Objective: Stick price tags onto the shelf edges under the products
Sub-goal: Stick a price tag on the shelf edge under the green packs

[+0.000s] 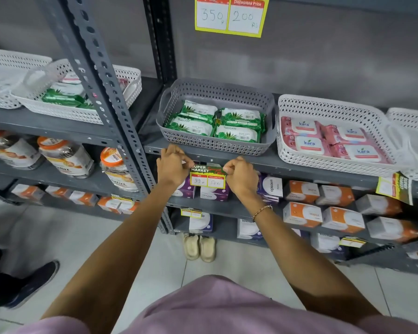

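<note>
A yellow and green price tag [208, 177] reading 99 and 50 hangs at the grey shelf edge [299, 166], below a grey basket [217, 143] of green wipe packs [215, 121]. My left hand [173, 165] pinches the tag's top left corner. My right hand [239, 173] pinches its top right corner. Both hands press against the shelf's front lip, so the tag's upper edge is partly covered by my fingers.
A white basket [285, 150] of pink wipe packs stands to the right, with another tag [393, 188] hanging under it. A larger price tag [232, 15] hangs above. Boxes fill the lower shelves, jars the left rack. A dark shoe [34, 280] stands at the left on the floor.
</note>
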The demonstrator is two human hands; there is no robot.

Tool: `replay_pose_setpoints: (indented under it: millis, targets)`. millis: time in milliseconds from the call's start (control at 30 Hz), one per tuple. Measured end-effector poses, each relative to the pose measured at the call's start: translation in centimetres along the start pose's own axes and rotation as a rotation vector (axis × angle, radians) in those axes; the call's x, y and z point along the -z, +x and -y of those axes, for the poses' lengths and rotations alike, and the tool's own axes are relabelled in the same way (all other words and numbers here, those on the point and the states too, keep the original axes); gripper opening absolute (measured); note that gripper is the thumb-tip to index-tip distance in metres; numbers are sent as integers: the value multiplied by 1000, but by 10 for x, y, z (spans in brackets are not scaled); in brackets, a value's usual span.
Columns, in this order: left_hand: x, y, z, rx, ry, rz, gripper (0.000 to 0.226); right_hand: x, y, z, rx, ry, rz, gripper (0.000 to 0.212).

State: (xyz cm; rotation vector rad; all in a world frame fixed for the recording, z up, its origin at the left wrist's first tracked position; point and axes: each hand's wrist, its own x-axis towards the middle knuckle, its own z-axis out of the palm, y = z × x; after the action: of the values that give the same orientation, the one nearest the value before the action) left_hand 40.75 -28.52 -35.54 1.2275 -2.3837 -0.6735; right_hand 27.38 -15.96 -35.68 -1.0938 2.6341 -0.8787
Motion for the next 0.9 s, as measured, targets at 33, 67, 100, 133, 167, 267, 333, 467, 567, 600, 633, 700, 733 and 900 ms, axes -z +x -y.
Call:
replay_pose_setpoints:
  millis: [33, 67, 100, 133, 167, 267, 333, 467, 567, 600, 633, 700, 733, 900]
  targets:
    - [-1, 0, 0, 0, -4, -6, 17, 0, 0, 0, 0, -8, -9, 18]
    - [-1, 0, -1, 6, -6, -17, 17, -1, 0, -1, 1, -14, -19, 20]
    - [-2, 1, -2, 4, -2, -37, 13, -1, 1, -1, 0, -19, -31, 22]
    - [-2, 1, -3, 1, 2, -63, 8, -1, 1, -2, -3, -25, -45, 24]
    - [-3, 1, -5, 3, 11, -86, 6, -1, 2, -3, -8, -30, -60, 25]
    - [-3, 0, -11, 1, 31, -128, 8, -1, 6, -5, -14, -39, -114, 19]
    - [-3, 1, -16, 5, 58, -138, 7, -2, 7, -5, -15, -33, -142, 18]
    - [-4, 3, -18, 15, 86, -175, 7, -2, 7, -6, -28, -11, -170, 17]
    - [-6, 3, -18, 2, 87, -200, 11, -2, 8, -6, -35, -14, -172, 13]
    - [-7, 3, -18, -3, 93, -207, 12, -1, 9, -6, -34, -21, -172, 13]
    - [-8, 3, -18, -7, 99, -211, 12, -1, 9, -6, -31, -29, -170, 12]
    - [-11, 3, -16, -30, 101, -211, 8, -1, 10, -7, -27, -45, -162, 10]
    - [-13, 3, -16, -45, 103, -207, 5, -1, 9, -8, -23, -52, -156, 10]
    - [-22, 0, -12, -69, 153, -192, 2, -6, 5, -15, 1, -109, -143, 11]
